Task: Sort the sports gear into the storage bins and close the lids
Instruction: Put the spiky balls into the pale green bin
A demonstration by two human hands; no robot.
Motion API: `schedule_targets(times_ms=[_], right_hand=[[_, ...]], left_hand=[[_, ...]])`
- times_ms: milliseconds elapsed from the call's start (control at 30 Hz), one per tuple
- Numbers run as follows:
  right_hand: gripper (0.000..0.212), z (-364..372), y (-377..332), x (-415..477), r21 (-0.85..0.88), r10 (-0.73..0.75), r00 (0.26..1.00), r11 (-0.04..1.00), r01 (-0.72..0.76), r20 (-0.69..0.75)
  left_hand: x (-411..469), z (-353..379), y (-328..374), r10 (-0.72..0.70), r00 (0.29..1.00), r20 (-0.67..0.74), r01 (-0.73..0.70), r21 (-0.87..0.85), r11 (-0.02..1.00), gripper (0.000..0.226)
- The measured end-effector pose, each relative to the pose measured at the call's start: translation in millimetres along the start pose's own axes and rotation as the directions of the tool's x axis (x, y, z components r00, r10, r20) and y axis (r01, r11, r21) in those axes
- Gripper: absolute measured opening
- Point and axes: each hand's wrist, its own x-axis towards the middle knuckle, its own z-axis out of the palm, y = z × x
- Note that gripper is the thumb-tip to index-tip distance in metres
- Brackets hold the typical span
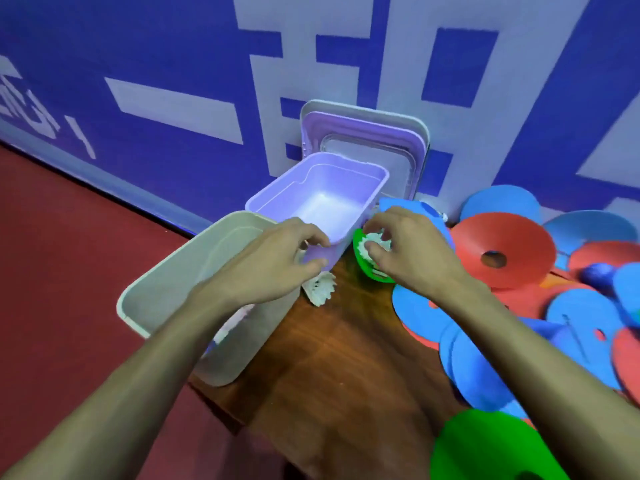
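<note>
White shuttlecock (372,245) is sitting in the R hand (408,251), thumb & fingertips pinching it just over a green cone (362,263) nr the far edge of the wooden table (329,358). L hand (273,268) is curling round the near corner of the purple bin (322,202), forefinger over the rim, thumb on the outer wall, gripping it. That bin is standing lidless at the table's far edge. Just below the L hand a 2nd shuttlecock (320,289) is lying on the wood, right beside the beige bin (180,292). The beige bin is sitting lidless at the left edge w/ white bits inside, too blurred to name. Two lids (363,133) are leaning vs the blue wall (173,46) behind the purple bin. Blue, red & green flat cones (502,244) are piling up along the right edge.
</note>
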Motion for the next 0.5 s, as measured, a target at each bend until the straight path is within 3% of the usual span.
schedule_targets(times_ms=[200, 367, 500], right_hand=[[0.031, -55.3, 82.6, -70.9, 0.002, 0.19, 0.976, 0.982, -0.191, -0.101], [0.028, -92.6, 161.4, -134.3, 0.002, 0.393, 0.909, 0.918, -0.397, -0.142], [0.026, -120.0, 219.1, -175.7, -0.035, 0.544, 0.829, 0.833, -0.552, -0.13]], left_hand=[[50.3, 57.7, 93.1, 0.176, 0.984, -0.017, -0.176, -0.078, 0.981, 0.022], [96.1, 122.3, 158.6, 0.336, 0.938, 0.091, -0.319, -0.163, 0.934, 0.024], [142.6, 169.5, 205.3, 0.445, 0.877, 0.179, -0.426, -0.137, 0.894, 0.028]])
